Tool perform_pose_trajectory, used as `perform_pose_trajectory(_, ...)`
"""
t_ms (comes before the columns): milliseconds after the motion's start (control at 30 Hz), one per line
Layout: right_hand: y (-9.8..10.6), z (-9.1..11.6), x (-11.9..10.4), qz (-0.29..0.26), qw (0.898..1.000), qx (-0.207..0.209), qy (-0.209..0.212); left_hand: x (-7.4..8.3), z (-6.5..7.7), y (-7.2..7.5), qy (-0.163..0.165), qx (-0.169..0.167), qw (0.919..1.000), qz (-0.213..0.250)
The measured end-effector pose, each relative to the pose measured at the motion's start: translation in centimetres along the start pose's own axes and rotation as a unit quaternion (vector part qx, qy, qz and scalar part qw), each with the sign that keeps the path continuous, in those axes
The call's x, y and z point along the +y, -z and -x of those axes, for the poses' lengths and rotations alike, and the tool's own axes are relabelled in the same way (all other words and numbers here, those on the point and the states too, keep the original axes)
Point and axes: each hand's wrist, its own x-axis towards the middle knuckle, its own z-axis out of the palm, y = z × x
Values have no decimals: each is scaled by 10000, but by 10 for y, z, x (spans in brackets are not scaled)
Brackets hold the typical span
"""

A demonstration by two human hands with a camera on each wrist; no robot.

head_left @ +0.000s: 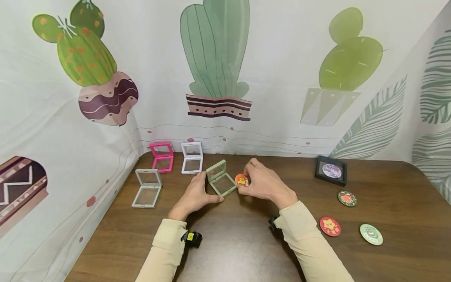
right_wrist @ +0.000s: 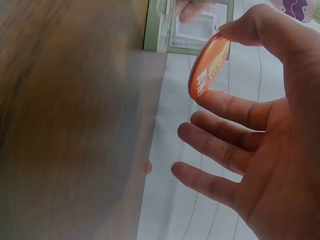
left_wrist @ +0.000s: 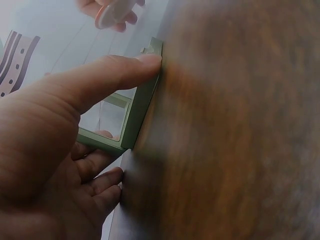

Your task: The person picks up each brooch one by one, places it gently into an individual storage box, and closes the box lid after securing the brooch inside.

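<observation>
A green display frame [head_left: 223, 184], its lid raised, stands on the table near the middle. My left hand [head_left: 195, 195] grips it from the left; in the left wrist view the thumb [left_wrist: 112, 75] lies along its edge and the other fingers are behind. Just to its right, my right hand [head_left: 265, 183] pinches an orange round badge [head_left: 241, 180] by its rim. In the right wrist view the badge [right_wrist: 209, 67] is tilted between thumb and index finger, with the other fingers spread below. The badge is apart from the table there.
Open display frames in grey [head_left: 146, 196], pink [head_left: 163, 164] and white [head_left: 192, 165] stand at the left. At the right are a black frame [head_left: 318, 175] with a purple badge inside, and loose badges: dark green [head_left: 347, 198], red [head_left: 330, 226] and light green [head_left: 371, 234]. A printed cloth [head_left: 282, 78] hangs behind.
</observation>
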Motion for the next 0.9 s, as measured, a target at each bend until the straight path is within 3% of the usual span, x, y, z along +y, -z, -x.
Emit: perform_pose_trajectory(900, -13, -17, -18, -155, 9997, -17, -211, 1, 0, 0, -14, -14, 10000, 12)
